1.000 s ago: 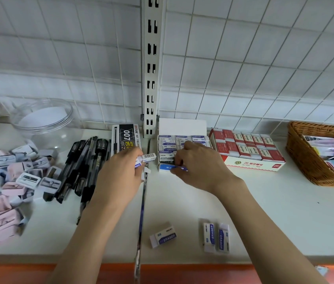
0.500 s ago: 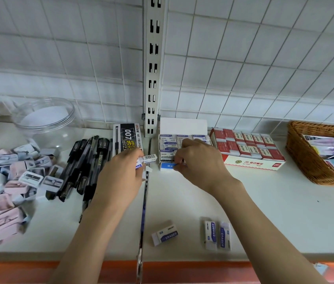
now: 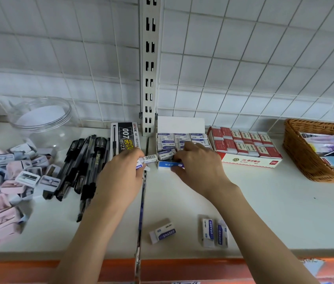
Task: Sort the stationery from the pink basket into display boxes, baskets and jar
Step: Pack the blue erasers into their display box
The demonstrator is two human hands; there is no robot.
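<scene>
A white display box (image 3: 180, 124) of blue-labelled erasers stands at the back of the shelf. My right hand (image 3: 197, 168) reaches into its front row, fingers curled on an eraser (image 3: 165, 155) there. My left hand (image 3: 122, 171) is just left of the box and grips a couple of white erasers (image 3: 148, 159), one with a barcode showing. Three more erasers lie near the shelf's front edge: one (image 3: 163, 232) tilted, two (image 3: 214, 232) side by side.
A red eraser box (image 3: 248, 160) sits right of the white box, with a wicker basket (image 3: 301, 152) at far right. Black pens (image 3: 86, 160) and a pen box (image 3: 126, 138) lie to the left. Further left are a clear jar (image 3: 41, 119) and several pencil sharpeners (image 3: 10, 177).
My right hand has shifted slightly within the front row of the white box. My left hand keeps holding its erasers in the same place.
</scene>
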